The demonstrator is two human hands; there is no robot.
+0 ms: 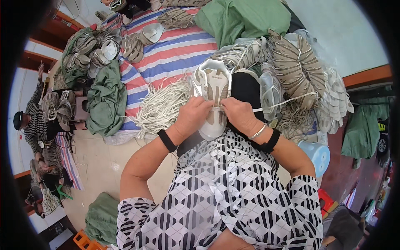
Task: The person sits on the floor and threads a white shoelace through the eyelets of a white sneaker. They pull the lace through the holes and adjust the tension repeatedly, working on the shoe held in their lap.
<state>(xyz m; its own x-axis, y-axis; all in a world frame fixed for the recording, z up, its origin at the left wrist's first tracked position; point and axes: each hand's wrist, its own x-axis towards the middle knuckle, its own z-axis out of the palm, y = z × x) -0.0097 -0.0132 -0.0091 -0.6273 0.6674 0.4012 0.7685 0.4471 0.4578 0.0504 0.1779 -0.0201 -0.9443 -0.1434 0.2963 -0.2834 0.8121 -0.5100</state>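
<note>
A beige and white shoe upper (pixel 214 81) lies on my lap, its padded collar away from me and its rounded toe towards me. From the left, my left hand (pixel 193 115) is closed in a pinch at the edge of the lacing opening. Opposite it, my right hand (pixel 242 116) pinches the other edge. A pale shoelace (pixel 217 109) runs across the upper between my fingertips. Another white lace strand (pixel 291 99) stretches rightward from near my right hand. My fingers hide the eyelets they touch.
A heap of loose white laces (pixel 161 107) lies left of the upper on a striped sheet (pixel 175 54). Tied bundles of beige uppers (pixel 296 68) pile up at the right. A blue stool (pixel 316 157) stands by my right elbow. Other people sit at the far left.
</note>
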